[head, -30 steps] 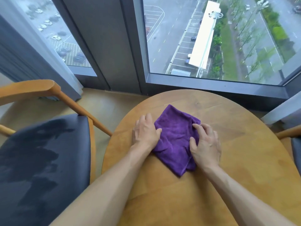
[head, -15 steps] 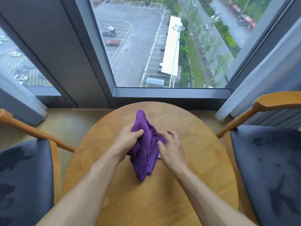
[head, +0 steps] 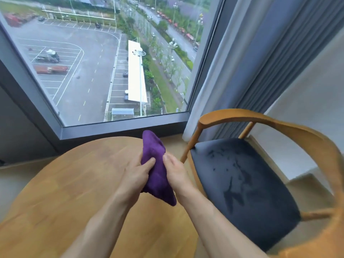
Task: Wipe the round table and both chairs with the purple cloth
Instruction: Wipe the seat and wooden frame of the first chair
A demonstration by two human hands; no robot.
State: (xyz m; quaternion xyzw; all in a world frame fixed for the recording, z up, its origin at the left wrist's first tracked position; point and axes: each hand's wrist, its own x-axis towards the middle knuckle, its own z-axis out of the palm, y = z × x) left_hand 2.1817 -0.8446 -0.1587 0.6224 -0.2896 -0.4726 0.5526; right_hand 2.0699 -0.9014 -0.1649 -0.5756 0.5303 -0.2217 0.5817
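Observation:
The purple cloth is bunched up and lifted off the round wooden table, over the table's right edge. My left hand grips its left side and my right hand grips its right side, both pinching the fabric. To the right stands a chair with a dark grey seat that carries darker streaks, and a curved wooden back rail. The other chair is out of view.
A large window with a dark frame runs behind the table. Grey curtains hang at the right behind the chair. A pale wall and floor strip lie beyond the chair.
The cloth went from lying flat on the table to being gathered and lifted by both hands. The view swung right: the left chair left the frame and the right chair came in.

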